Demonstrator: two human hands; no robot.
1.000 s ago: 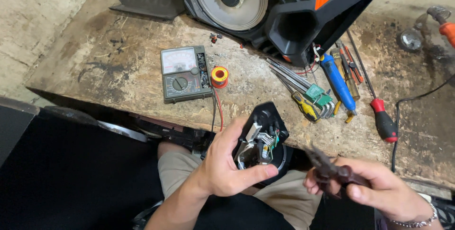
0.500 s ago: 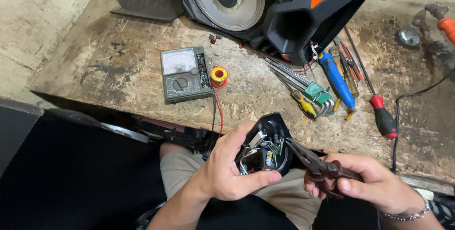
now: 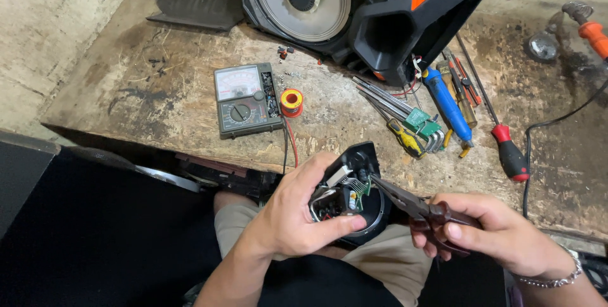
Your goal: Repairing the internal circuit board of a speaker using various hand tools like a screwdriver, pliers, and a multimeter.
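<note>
Firmly, left hand [image 3: 294,218] grips black plastic housing [image 3: 354,196]; pliers [image 3: 411,206] probe.

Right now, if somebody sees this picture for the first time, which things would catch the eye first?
Probably the two hands low in the middle: the left hand grips a small black opened device with circuit parts showing, and the right hand pushes long-nose pliers into it. Behind them, a big black speaker with an orange patch lies on the worn wooden bench.

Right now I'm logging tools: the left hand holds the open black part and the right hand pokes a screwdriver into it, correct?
Not quite. In the head view the right hand holds needle-nose pliers, not a screwdriver; the left hand holds the black part.
</note>
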